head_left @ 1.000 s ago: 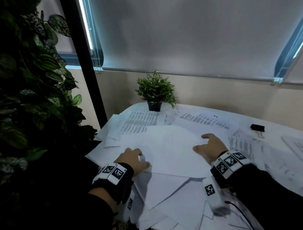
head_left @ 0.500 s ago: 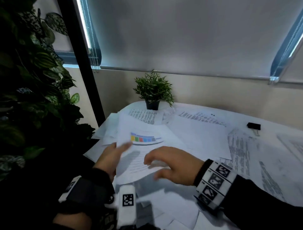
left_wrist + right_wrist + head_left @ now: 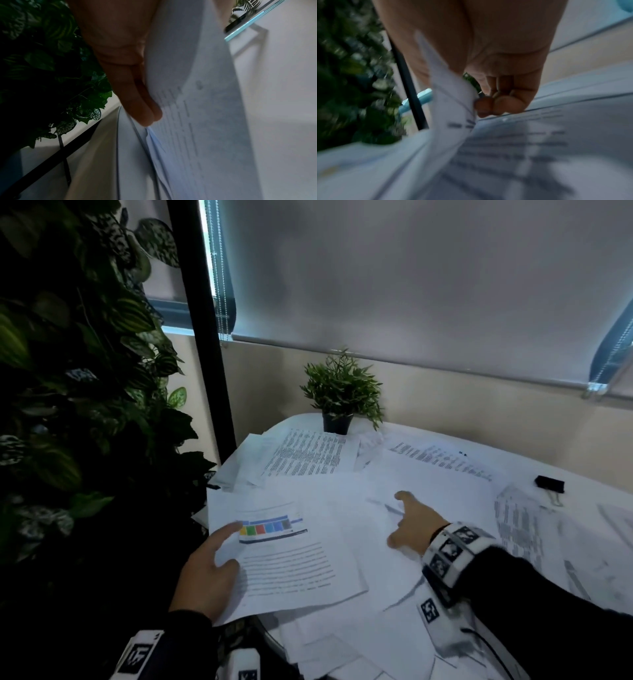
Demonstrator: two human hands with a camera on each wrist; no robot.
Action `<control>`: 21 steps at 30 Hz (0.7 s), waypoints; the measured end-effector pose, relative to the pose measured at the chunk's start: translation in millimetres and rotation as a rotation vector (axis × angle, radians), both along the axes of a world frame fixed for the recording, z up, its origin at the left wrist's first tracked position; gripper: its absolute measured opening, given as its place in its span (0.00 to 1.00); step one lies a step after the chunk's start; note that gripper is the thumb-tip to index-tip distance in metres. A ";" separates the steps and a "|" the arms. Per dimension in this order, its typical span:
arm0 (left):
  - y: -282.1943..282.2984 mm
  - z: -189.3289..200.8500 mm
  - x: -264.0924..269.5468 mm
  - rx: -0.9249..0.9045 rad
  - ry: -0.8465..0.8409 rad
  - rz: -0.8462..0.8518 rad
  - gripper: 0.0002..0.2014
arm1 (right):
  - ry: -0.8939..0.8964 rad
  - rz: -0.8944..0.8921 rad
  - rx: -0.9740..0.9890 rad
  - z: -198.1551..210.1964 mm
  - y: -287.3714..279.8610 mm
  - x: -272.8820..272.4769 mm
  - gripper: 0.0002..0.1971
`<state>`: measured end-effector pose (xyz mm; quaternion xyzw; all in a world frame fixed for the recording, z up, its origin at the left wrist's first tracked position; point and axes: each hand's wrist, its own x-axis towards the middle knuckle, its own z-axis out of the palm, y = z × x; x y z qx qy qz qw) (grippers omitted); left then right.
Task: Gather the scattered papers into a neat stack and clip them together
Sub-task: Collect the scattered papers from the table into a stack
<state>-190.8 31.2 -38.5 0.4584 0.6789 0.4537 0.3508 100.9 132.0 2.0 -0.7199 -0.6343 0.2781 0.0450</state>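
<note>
Your white round-edged counter [image 3: 428, 436] curves away at its far left, where the dark leafy plant wall [image 3: 68, 371] and a black upright post [image 3: 202, 337] stand close beside it; several sheets overhang that left rim. The far side runs along a beige wall under a grey roller blind [image 3: 411, 285], with a small green potted plant [image 3: 342, 395] standing at the back edge. The most bare counter surface shows at the far right, around the black binder clip [image 3: 549, 484], which lies well apart from both hands.

The scattered white printed papers [image 3: 445, 491] cover nearly all of the near and middle counter, overlapping at many angles. Your left hand [image 3: 205, 573] holds the sheet with a coloured bar chart [image 3: 291, 559] by its left edge: the thumb lies on top near the chart, and the left wrist view shows straight fingers [image 3: 137, 105] underneath, so the sheet is pinched between them. This sheet lies over the pile at the near left, its near-left corner past the counter rim.

Your right hand [image 3: 412, 525] is near the middle of the pile, right of the chart sheet. In the right wrist view its curled fingers [image 3: 501, 104] and thumb pinch a raised fold of a printed sheet [image 3: 453, 97], with more printed pages lying flat beneath.
</note>
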 end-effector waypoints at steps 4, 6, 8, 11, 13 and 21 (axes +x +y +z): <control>0.5 7.9 -2.7 0.050 -0.122 0.042 0.18 | 0.192 -0.062 0.335 50.5 -12.5 8.2 0.21; 1.8 19.1 3.7 0.083 -0.213 0.047 0.10 | 0.158 0.118 0.464 69.3 -35.6 -17.5 0.18; 0.6 33.1 16.5 0.049 -0.403 0.006 0.11 | 0.150 0.355 0.436 69.5 -64.3 -60.7 0.19; 2.4 35.2 23.0 -0.004 -0.574 -0.123 0.24 | 0.184 0.657 0.307 49.9 -95.1 -115.6 0.18; 3.3 32.5 18.4 0.053 -0.448 -0.093 0.15 | 0.250 0.791 0.250 44.1 -101.4 -131.8 0.14; -1.1 3.8 -7.9 -0.009 -0.163 0.123 0.19 | -0.413 0.271 0.149 18.9 15.7 -11.5 0.36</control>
